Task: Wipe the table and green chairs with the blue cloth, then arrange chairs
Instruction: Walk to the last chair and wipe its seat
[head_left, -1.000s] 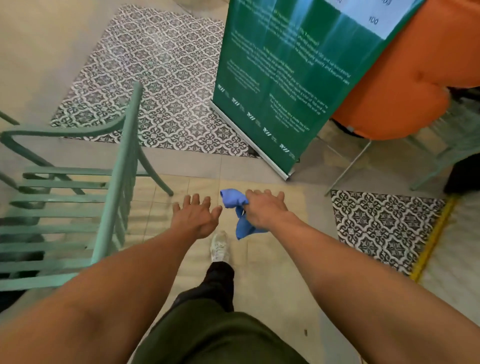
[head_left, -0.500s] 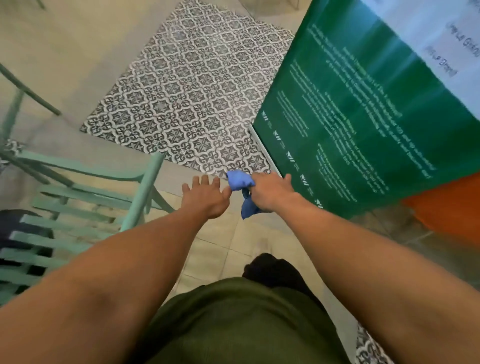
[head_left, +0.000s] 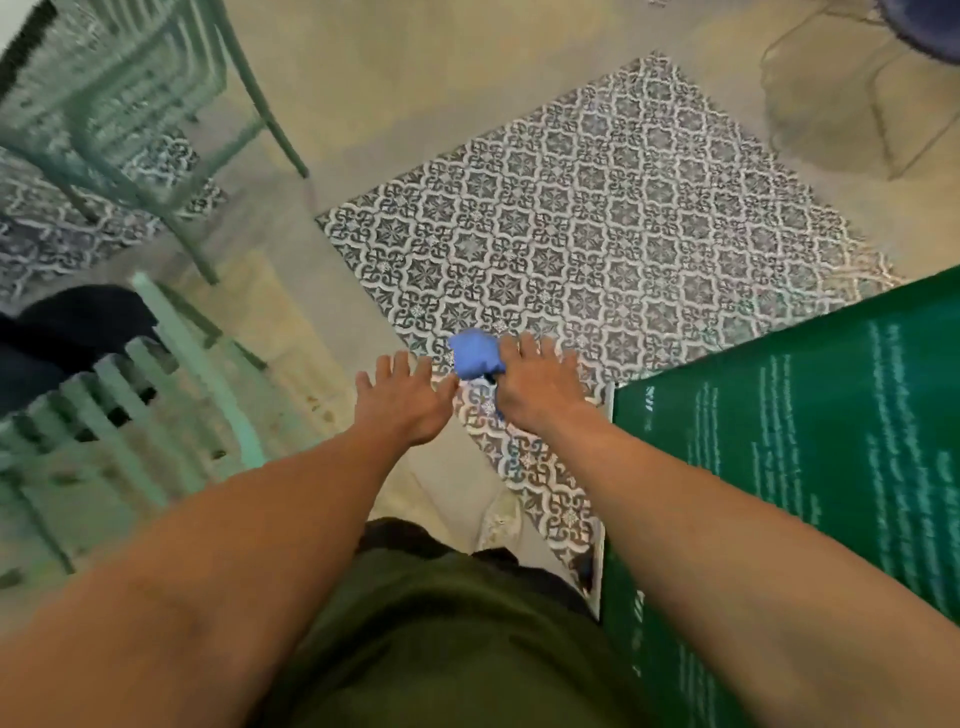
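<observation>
Open floor lies ahead of both outstretched arms: the patterned tile panel (head_left: 597, 249) and the plain beige floor (head_left: 415, 88) beyond it carry nothing in the central lane. Left side obstructed: a green slatted chair (head_left: 135, 410) stands close beside the left forearm, with a second green chair (head_left: 119, 104) farther off at upper left; a passable strip of floor separates them. Right side obstructed: a green banner (head_left: 810, 441) stands just beside the right forearm, its edge near the right hand (head_left: 535, 387). Wire chair legs (head_left: 852, 98) occupy the far upper right, well apart. The left hand (head_left: 405, 402) has clear air around it.
</observation>
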